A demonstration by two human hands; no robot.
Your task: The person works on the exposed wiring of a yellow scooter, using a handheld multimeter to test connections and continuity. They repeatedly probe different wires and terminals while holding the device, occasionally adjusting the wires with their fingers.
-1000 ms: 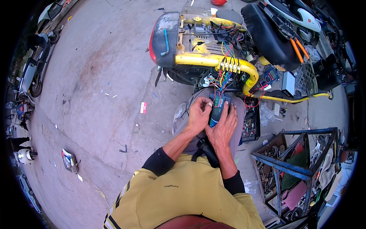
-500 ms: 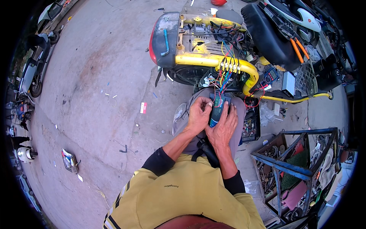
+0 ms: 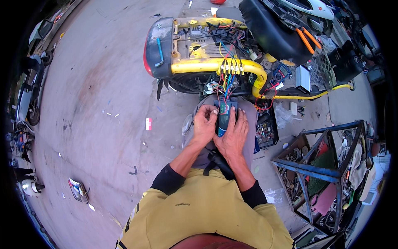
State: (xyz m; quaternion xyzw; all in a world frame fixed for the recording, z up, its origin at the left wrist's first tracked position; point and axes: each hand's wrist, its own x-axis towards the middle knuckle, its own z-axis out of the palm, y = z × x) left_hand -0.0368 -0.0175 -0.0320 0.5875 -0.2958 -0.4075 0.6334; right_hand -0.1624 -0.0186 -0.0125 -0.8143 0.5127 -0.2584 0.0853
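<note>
A black box (image 3: 224, 120) was rested on the thighs (image 3: 250, 143), just beside a yellow vehicle frame (image 3: 199, 66). It was held loosely by the right hand (image 3: 232, 135), fingers laid half-spread over its right edge. The thumb and fingertips of the left hand (image 3: 204, 124) were pinched together at its left edge; whether a wire was gripped there could not be told. Red wires (image 3: 224, 93) were strung from the frame over the box's upper edge.

The concrete ground (image 3: 103, 141) was stained brown in places and littered with scraps. Near its left edge, parked scooters (image 3: 27, 89) and 1 filled tray (image 3: 78, 190) were seen; toward its right edge stood a metal rack (image 3: 306, 168), heaped with parts. A blue wrench (image 3: 159, 52) was laid on the frame's dark tail cover (image 3: 165, 33), and orange-handled pliers (image 3: 304, 40) across the right edge of a black seat (image 3: 271, 35).
</note>
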